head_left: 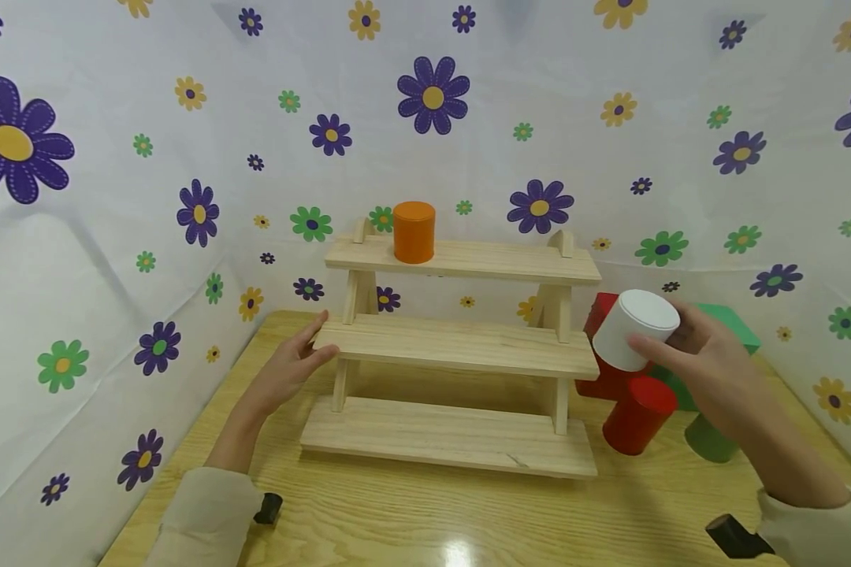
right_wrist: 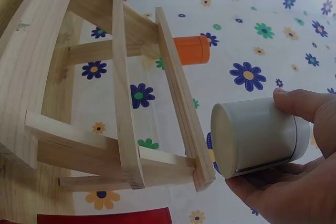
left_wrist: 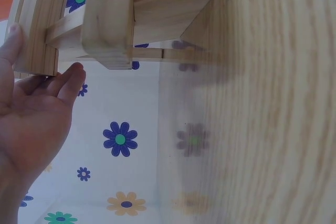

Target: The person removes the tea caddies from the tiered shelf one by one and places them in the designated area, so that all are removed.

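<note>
Two hands: right (head_left: 709,358) grips white cylinder (head_left: 634,329), left (head_left: 291,366) touches shelf (head_left: 461,346).

Wooden table (head_left: 411,520), 3-step wooden rack (head_left: 454,346) (orange can (head_left: 414,231) atop), red can (head_left: 638,414)

Setting: staged recording booth, not a lived-in room. Evidence: white cloth (head_left: 113,260) printed with purple, green and yellow flowers, hung as walls on three sides and creased at the corners; glossy pale wood counter (head_left: 397,520) filling the enclosed space; small three-step wooden rack (head_left: 461,346) at centre; plain coloured canisters, one orange (head_left: 414,231) on the top step, red (head_left: 638,413) and green (head_left: 709,441) ones grouped at right.
</note>
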`<state>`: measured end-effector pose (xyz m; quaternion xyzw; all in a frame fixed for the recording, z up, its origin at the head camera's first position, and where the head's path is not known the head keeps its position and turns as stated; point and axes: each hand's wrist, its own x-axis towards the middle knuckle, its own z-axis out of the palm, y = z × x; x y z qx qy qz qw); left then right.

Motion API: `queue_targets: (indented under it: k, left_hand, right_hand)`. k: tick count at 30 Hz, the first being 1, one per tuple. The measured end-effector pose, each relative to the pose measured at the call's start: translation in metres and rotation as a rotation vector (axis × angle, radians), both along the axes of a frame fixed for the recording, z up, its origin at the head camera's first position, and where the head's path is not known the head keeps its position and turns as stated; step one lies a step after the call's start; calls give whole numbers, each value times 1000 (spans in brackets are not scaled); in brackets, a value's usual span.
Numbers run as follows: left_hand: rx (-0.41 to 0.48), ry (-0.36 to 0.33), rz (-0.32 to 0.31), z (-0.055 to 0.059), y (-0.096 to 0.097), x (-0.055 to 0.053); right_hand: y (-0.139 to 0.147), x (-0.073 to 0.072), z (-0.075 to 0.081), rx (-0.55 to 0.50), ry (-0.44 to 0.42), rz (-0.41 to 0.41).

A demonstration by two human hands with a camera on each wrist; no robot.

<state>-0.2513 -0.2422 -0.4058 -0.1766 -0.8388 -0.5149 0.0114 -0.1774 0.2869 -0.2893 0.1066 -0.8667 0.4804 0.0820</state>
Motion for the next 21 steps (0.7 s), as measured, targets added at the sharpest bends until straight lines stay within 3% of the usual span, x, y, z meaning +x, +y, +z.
queue_targets:
  k: [5,8,13,18,21]
  left_hand:
    - [3,-9,1,0,0,0]
    - [0,-10,3,0,0,-1]
    - [-1,-4,3,0,0,-2]
    - [3,-4,1,0,1,-1]
    - [7,-7,3,0,1,0]
  right_hand:
    - [16,8,-12,-160,-2,72]
    - [24,13,-18,-194,-13,85]
    - [36,22,-27,-106,-3,54]
    - [51,32,-37,-108,-6,37]
    - [57,38,-39,-29,-4,-11]
